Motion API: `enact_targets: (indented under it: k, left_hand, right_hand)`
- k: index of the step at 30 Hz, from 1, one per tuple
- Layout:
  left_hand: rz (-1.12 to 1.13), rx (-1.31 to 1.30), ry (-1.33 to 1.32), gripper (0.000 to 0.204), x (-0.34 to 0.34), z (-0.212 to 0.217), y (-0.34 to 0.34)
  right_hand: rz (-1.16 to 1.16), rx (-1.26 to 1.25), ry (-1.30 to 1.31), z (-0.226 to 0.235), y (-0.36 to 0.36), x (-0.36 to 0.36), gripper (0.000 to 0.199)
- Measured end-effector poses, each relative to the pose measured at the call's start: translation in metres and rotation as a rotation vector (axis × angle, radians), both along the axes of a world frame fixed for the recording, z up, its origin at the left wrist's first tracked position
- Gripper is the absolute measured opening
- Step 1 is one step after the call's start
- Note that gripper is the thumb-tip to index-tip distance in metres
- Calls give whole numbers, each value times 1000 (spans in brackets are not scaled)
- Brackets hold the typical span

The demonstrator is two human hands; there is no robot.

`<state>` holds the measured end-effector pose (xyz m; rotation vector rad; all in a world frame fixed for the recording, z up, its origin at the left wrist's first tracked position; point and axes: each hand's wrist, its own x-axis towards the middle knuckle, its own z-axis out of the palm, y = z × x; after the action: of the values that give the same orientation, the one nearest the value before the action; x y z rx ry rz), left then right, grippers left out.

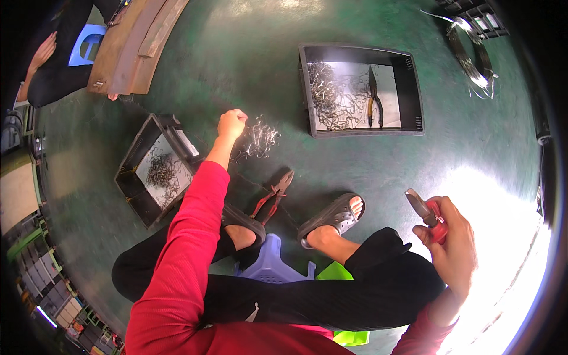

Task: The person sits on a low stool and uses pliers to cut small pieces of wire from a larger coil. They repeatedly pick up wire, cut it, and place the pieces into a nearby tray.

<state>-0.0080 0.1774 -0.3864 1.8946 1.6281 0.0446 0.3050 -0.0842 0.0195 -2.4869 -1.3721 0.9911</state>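
Observation:
My left hand (231, 125) reaches out over the floor with its fingers pinched together. Whatever is between the fingertips, if anything, is too small to make out. Right beside it lies a loose pile of short bent metal wire pieces (260, 138). Out to the right, my right hand (455, 245) is wrapped round the red handles of a pair of pliers (420, 206), jaws pointing up and left. A second pair of red-handled pliers (276, 194) rests on the floor between my feet.
A black crate (362, 134) ahead holds wire pieces and dark pliers (373, 94). Another black crate (131, 192) with wire pieces stands left. A wire coil (470, 56) lies far right. At far left, a person's hand (44, 49) shows near a wooden bench (124, 53) and blue stool (86, 44).

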Motion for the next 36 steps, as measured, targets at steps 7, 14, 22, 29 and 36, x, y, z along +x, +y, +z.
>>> enact_targets:
  k: [7, 14, 22, 29, 36]
  left_hand:
    - [-5, 117, -46, 10, -17, 1, -21]
    - [-133, 513, -28, 13, -11, 1, -56]
    - [-283, 354, 387, 10, 4, 8, -64]
    - [-58, 265, 224, 22, 1, 10, -77]
    - [75, 393, -125, 28, -1, 24, -103]
  right_hand:
    - [32, -9, -16, -5, -2, -1, 31]
    - [84, 37, -25, -1, -11, -6, 32]
    - [199, 48, -69, 2, -13, -6, 30]
    - [227, 23, -42, 9, -8, -26, 32]
    - [222, 61, -85, 12, -18, -36, 29]
